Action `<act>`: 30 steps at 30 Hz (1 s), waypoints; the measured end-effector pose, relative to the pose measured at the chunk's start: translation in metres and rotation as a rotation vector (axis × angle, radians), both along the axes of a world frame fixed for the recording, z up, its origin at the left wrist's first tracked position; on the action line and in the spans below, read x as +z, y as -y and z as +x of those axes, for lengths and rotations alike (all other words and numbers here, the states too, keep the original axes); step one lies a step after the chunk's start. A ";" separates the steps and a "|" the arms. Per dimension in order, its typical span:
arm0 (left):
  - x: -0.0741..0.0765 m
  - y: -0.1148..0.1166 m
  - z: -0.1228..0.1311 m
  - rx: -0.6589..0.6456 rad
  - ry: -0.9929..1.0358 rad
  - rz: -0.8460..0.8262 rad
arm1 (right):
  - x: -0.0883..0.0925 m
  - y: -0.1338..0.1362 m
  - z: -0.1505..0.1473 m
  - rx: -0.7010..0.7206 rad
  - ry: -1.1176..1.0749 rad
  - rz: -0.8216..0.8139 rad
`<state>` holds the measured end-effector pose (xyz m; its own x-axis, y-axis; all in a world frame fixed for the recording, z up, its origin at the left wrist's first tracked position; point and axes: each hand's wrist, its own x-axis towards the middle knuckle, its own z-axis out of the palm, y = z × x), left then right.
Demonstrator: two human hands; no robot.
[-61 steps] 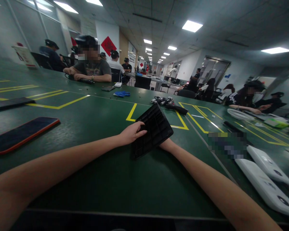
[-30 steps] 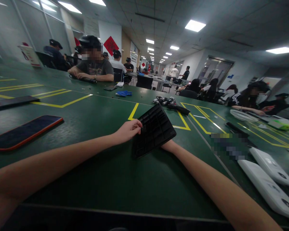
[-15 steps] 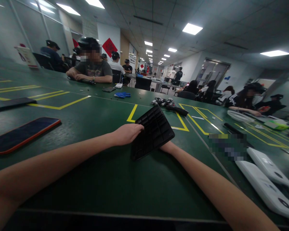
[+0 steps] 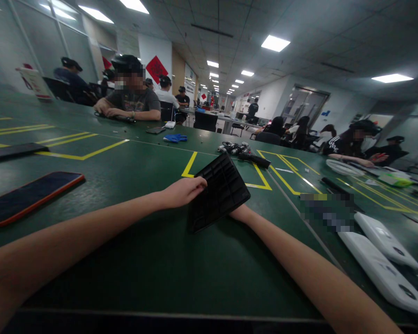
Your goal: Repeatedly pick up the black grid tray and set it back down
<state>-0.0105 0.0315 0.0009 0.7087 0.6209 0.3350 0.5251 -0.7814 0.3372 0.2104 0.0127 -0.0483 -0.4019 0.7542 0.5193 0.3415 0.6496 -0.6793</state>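
A flat black ribbed panel (image 4: 218,192) is held tilted above the green table (image 4: 153,260), its far edge raised. My left hand (image 4: 183,191) grips the panel's left edge with the fingers curled onto it. My right hand (image 4: 239,214) reaches under the panel's right side; only the wrist and heel show, and the fingers are hidden behind the panel.
A red-edged phone (image 4: 28,195) and a dark slab (image 4: 10,151) lie at the left. White plastic covers (image 4: 386,264) lie at the right. Blue gloves (image 4: 176,138), small tools (image 4: 234,148) and a black handle (image 4: 253,160) lie beyond. Several people sit around the table.
The panel stays tilted in both hands. My left fingers slid from on top of the panel back to its left edge. The view shifted a little.
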 end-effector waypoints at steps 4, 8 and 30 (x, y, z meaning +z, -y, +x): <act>-0.003 -0.003 0.007 0.094 0.129 -0.166 | 0.000 -0.001 0.001 0.010 0.100 0.036; -0.007 -0.002 0.010 0.199 0.099 -0.092 | 0.000 -0.001 0.000 -0.001 0.094 0.063; -0.012 -0.003 0.011 0.163 0.254 -0.428 | -0.010 -0.010 0.004 -0.030 0.262 0.193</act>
